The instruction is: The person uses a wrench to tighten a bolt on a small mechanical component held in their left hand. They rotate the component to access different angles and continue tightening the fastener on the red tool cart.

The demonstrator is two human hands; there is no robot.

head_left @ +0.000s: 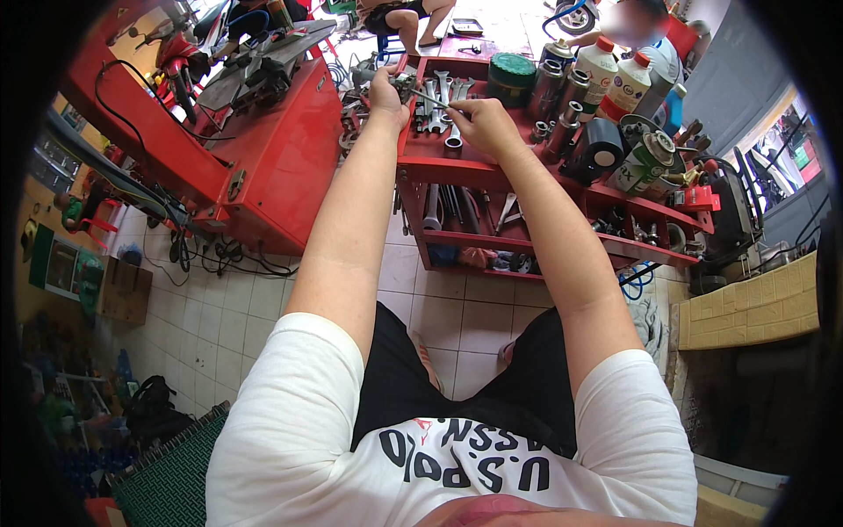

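My left hand point(387, 101) holds a small grimy metal part point(402, 86) at the left end of the red tool cart point(448, 162). My right hand point(481, 120) grips a thin metal tool point(430, 99) whose far end reaches to that part; the tip's exact contact is too small to tell. Beneath and around the tool, several silver spanners point(435, 119) lie on the cart's top. A green round tub point(511, 77) and several steel sockets point(549, 88) stand to the right of my right hand.
Bottles point(595, 70) and spray cans point(641, 162) crowd the cart's right. A red machine point(272, 176) stands left, with cables trailing across the tiled floor point(413, 272). A person sits at the top centre point(406, 22), another at upper right point(663, 61). A yellow padded panel point(746, 299) is at right.
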